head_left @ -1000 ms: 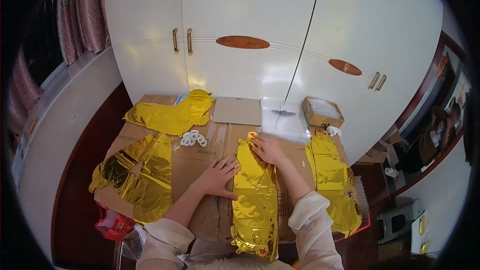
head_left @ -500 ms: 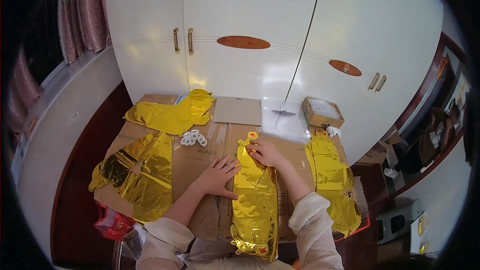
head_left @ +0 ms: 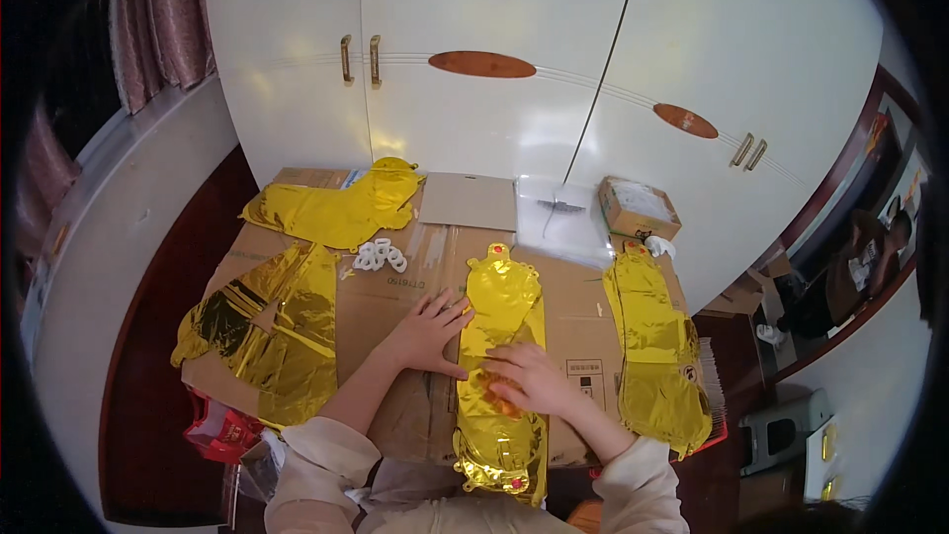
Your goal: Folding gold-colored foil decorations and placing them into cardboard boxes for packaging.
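A long flat gold foil balloon [head_left: 502, 299] lies lengthwise before me on a cardboard-covered table [head_left: 395, 405], a small red mark at each end. My left hand [head_left: 429, 336] rests with fingers spread on the cardboard, its fingertips and thumb at the balloon's left edge. On the balloon's middle lies my right hand [head_left: 529, 379], fingers stretched over the foil and palm down. Neither hand grips anything. More gold foil balloons lie around: one at the back left [head_left: 336, 210], a fanned pile at the left [head_left: 287, 321], and a folded one at the right [head_left: 660, 346].
White rings [head_left: 380, 255] sit in a small heap left of centre. Behind are a grey card [head_left: 468, 203], clear plastic bags [head_left: 563, 222] and a small open carton [head_left: 638, 210]. White cupboard doors [head_left: 474, 0] rise beyond. A red bag [head_left: 222, 430] hangs at the left front; a grey stool [head_left: 786, 440] stands right.
My right hand has slid down the balloon from its far end toward me, and the far end now lies flatter and uncovered. My left hand stays at the left edge.
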The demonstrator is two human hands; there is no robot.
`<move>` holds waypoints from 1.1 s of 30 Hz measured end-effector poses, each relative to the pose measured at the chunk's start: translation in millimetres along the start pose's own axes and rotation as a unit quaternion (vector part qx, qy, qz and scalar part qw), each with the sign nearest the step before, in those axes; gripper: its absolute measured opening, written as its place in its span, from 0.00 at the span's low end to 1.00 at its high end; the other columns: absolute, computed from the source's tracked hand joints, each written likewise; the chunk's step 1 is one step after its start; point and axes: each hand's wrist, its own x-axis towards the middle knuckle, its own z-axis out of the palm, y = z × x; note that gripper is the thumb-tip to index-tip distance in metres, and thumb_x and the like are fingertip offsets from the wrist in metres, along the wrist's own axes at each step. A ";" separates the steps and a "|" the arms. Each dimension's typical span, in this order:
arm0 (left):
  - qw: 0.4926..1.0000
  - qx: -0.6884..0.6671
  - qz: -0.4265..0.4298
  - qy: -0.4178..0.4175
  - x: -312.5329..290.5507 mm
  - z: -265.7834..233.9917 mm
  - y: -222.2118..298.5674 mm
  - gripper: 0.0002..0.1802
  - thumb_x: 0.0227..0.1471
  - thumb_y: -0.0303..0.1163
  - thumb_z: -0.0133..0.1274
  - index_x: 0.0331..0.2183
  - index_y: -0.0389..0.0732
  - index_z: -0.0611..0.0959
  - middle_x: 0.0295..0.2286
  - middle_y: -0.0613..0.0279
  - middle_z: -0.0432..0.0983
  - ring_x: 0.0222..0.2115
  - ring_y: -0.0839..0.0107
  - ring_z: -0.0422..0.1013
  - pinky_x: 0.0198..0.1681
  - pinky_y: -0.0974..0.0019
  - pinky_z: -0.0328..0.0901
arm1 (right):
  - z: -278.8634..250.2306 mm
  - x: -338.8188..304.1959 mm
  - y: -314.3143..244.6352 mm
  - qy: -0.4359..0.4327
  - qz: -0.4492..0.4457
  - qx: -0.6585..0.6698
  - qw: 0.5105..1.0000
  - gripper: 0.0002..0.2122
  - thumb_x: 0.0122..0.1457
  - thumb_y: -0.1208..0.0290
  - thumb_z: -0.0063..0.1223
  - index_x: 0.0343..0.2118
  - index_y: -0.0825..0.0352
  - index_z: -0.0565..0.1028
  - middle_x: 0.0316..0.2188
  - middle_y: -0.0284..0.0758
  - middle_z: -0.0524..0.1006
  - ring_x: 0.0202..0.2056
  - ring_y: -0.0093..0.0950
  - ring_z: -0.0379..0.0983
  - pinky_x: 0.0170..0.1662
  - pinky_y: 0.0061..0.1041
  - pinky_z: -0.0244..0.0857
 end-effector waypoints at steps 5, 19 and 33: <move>1.000 0.002 -0.005 0.003 -1.9 0.2 -0.9 0.62 0.37 0.74 0.54 0.63 0.43 0.61 0.65 0.56 0.49 0.66 0.51 0.40 0.67 0.45 0.38 | 13.4 -14.8 -4.1 -0.015 -0.010 -0.018 1.000 0.19 0.59 0.61 0.54 0.51 0.60 0.73 0.53 0.39 0.71 0.55 0.38 0.66 0.59 0.41 0.56; 0.999 0.012 -0.030 0.008 0.0 -10.6 6.1 0.57 0.38 0.72 0.55 0.61 0.44 0.63 0.62 0.59 0.55 0.65 0.53 0.46 0.66 0.40 0.39 | 10.7 -15.6 -8.7 -0.038 0.012 -0.019 0.999 0.19 0.57 0.60 0.56 0.51 0.58 0.74 0.54 0.37 0.70 0.58 0.36 0.63 0.62 0.44 0.53; 0.999 0.005 -0.030 -0.019 14.2 -11.6 -9.6 0.67 0.32 0.75 0.57 0.61 0.37 0.60 0.63 0.56 0.52 0.67 0.54 0.41 0.67 0.42 0.37 | 11.8 -14.9 -5.4 -0.041 0.005 -0.008 0.999 0.20 0.55 0.61 0.57 0.50 0.59 0.74 0.53 0.37 0.70 0.58 0.36 0.63 0.62 0.43 0.52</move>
